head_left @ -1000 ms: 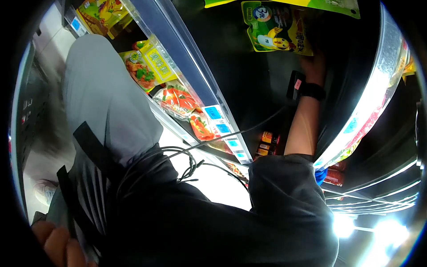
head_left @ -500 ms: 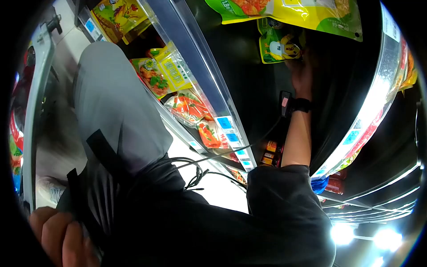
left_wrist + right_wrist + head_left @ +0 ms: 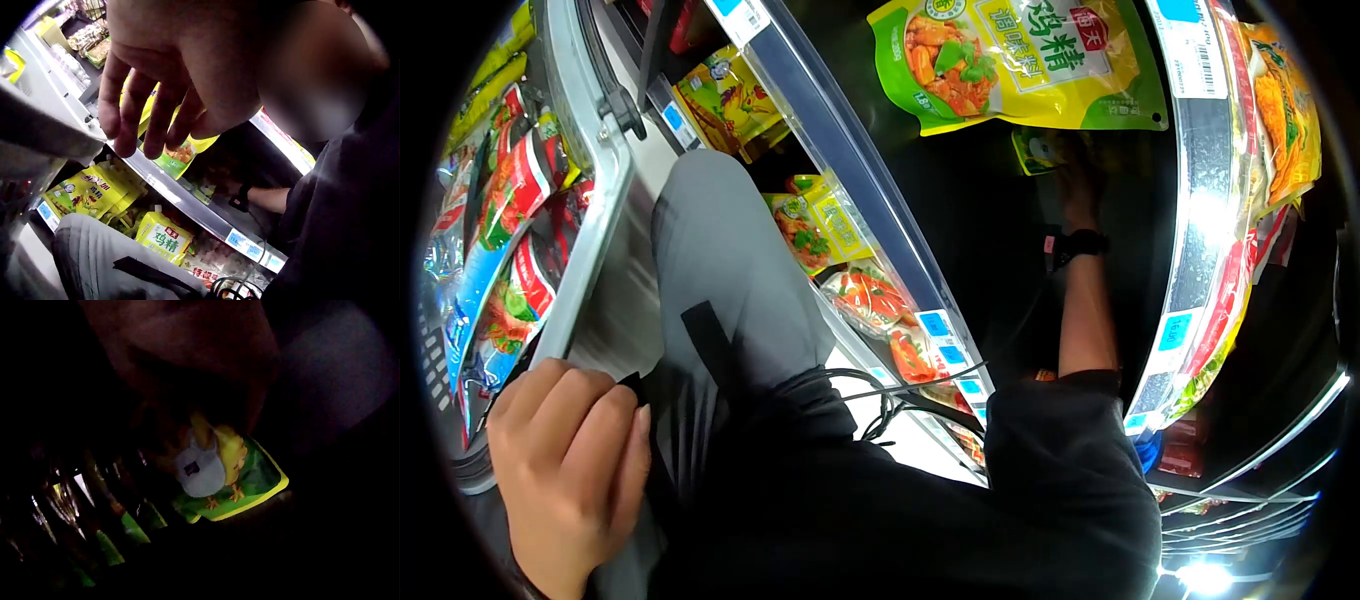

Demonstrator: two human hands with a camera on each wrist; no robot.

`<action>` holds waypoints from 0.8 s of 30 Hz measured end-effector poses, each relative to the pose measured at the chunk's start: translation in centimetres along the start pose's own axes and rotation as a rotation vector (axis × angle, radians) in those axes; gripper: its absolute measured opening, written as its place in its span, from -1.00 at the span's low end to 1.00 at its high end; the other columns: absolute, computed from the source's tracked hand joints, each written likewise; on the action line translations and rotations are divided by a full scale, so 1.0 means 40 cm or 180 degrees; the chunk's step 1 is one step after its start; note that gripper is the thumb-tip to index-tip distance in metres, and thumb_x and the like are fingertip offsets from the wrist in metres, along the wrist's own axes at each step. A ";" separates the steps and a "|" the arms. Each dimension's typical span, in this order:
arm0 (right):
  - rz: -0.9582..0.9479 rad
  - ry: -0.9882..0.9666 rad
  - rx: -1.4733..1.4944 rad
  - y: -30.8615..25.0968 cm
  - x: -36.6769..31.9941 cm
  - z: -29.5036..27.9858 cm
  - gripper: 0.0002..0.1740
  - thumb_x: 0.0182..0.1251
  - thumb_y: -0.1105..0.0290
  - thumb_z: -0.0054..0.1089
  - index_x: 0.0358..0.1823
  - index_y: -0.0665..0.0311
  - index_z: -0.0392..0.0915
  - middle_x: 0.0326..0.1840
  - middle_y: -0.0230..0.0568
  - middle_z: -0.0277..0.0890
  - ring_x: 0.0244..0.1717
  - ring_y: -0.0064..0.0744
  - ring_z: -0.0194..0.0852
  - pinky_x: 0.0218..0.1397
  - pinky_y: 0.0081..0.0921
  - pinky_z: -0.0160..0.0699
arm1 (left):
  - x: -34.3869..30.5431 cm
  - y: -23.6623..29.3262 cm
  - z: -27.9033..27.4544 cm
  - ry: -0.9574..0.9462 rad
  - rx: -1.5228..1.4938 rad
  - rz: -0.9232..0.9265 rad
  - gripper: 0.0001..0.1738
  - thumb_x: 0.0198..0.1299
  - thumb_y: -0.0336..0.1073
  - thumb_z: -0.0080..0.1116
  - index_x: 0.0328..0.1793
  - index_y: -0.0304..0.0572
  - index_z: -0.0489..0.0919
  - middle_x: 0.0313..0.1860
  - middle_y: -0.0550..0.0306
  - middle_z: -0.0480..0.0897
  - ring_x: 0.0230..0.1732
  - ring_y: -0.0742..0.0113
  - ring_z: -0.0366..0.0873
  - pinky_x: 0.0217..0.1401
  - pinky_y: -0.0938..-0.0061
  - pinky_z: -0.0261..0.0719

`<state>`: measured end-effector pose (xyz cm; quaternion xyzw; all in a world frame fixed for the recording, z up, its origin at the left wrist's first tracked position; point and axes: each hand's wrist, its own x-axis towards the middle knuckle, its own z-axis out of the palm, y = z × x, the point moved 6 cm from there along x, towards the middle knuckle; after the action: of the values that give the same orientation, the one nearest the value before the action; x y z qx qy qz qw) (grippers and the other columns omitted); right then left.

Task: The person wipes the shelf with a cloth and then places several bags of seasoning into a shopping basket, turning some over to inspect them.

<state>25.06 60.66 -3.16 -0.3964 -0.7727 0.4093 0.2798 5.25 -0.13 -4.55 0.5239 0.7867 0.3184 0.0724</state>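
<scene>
The left hand (image 3: 570, 465) is at the lower left of the head view with its fingers bent; in the left wrist view the same hand (image 3: 165, 87) hangs with loose fingers around nothing. Deep inside the dark shelf, the right hand (image 3: 1080, 195) is at a small green packet (image 3: 1038, 150). The right wrist view shows that hand (image 3: 200, 350) over the packet (image 3: 256, 478), which has a yellow chick printed on it; shadow hides most of the fingers. A large yellow-green bag (image 3: 1020, 65) is nearer to the camera.
A cart or basket with a grey rim (image 3: 605, 190) holds several red and blue bags (image 3: 510, 240) at the left. Yellow bags (image 3: 725, 95) and red-printed bags (image 3: 870, 295) fill a lower shelf beyond a tagged edge (image 3: 880, 190). A grey-trousered knee (image 3: 730, 230) and a cable (image 3: 850, 374) are between.
The right hand and green packet have gone deeper into the shelf, and the packet looks smaller. The view has shifted, bringing the large bag, the cart's contents and the left hand further into sight.
</scene>
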 end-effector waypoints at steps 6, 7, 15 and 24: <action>-0.0604 -0.0358 -0.0271 -0.037 0.001 0.019 -0.70 0.27 0.36 0.26 0.03 0.20 0.62 -0.08 -0.41 0.62 -0.08 -0.49 0.55 0.01 -0.43 0.52 | 0.019 0.004 0.000 -0.0020 -0.0145 -0.0195 -0.91 0.01 -0.54 0.20 -0.38 -0.34 0.50 -0.42 -0.04 0.48 -0.37 -0.03 0.46 -0.33 0.21 0.37; -0.0767 -0.0380 -0.0493 -0.043 0.003 0.023 -0.73 0.31 0.35 0.20 0.01 0.23 0.62 -0.07 -0.37 0.62 -0.09 -0.46 0.56 0.01 -0.38 0.52 | 0.024 -0.004 0.003 -0.0043 -0.0189 -0.0278 -0.93 0.02 -0.53 0.19 -0.38 -0.34 0.51 -0.43 -0.06 0.50 -0.37 -0.06 0.48 -0.32 0.21 0.39; -0.2189 -0.0684 -0.3726 -0.002 -0.032 -0.002 -0.49 0.50 0.32 -0.07 0.42 0.30 0.29 0.49 -0.08 0.21 0.51 -0.19 0.12 0.55 -0.36 0.11 | 0.017 -0.055 -0.011 0.0104 -0.0262 -0.0361 -0.92 0.10 -0.44 0.24 -0.38 -0.29 0.58 -0.46 -0.03 0.56 -0.41 -0.03 0.55 -0.36 0.22 0.47; 0.0117 -0.1326 -0.1165 -0.100 -0.415 0.198 -0.30 0.41 0.22 0.15 0.49 0.31 0.14 0.49 -0.05 0.18 0.53 -0.18 0.06 0.55 -0.28 0.01 | 0.039 -0.120 -0.207 -0.0073 -0.0248 -0.1512 -0.79 0.30 -0.36 0.14 -0.03 -0.32 0.61 -0.21 0.00 0.70 -0.25 0.22 0.64 -0.24 0.46 0.53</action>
<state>26.32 42.03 -5.54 -0.3615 -0.8674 0.3406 0.0312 -2.88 -3.49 -0.46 0.3245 0.8741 0.3165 0.1744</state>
